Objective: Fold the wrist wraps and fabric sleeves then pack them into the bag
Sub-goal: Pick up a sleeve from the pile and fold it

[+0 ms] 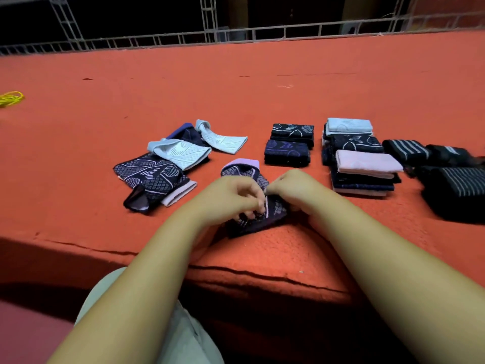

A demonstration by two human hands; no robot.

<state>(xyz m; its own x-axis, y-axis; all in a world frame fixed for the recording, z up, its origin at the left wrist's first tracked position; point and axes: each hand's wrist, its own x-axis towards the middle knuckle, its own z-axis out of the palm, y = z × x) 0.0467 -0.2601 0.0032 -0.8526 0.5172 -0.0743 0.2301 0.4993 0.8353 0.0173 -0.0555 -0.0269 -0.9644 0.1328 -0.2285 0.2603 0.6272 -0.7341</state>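
Near front edge of orange surface (236, 88), left hand (231, 195) and right hand (291, 187) pinch dark patterned sleeve (265, 222), fingers curled on fabric, likely doubling it over. Unfolded pile (160, 166) left, folded stacks (362, 164) right, apparently kept sorted.

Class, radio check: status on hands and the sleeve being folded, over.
Left hand and right hand both pinch dark patterned sleeve. Fold unfinished. Unfolded pile apart, nothing blocking.
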